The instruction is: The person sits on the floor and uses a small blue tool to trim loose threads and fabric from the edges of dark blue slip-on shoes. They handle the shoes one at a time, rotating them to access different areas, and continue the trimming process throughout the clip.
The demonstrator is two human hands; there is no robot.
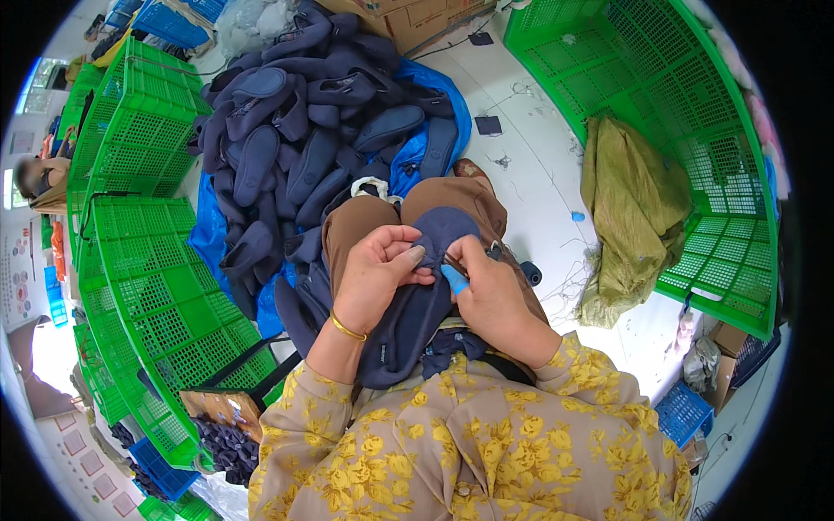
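Observation:
Across my lap lies a navy fabric slipper (pixel 450 224), its rounded sole end raised between my two hands. My left hand (pixel 369 282), with a gold bangle at the wrist, is closed, thumb and fingers pinching the slipper's edge. On the other side, my right hand (pixel 497 295) is closed at the same spot, a blue wrap around its thumb. A small dark piece (pixel 494 251) shows by its knuckles; I cannot make out what it is. More navy fabric (pixel 395 334) hangs toward my waist below both hands.
Beyond my knees, a big heap of navy slippers (pixel 295 139) rests on a blue sheet (pixel 456 91). Green mesh crates (pixel 143 252) stand on the left, another green crate (pixel 647 95) at the right. An olive sack (pixel 630 217) slumps against it. Thread scraps litter the white floor (pixel 530 165).

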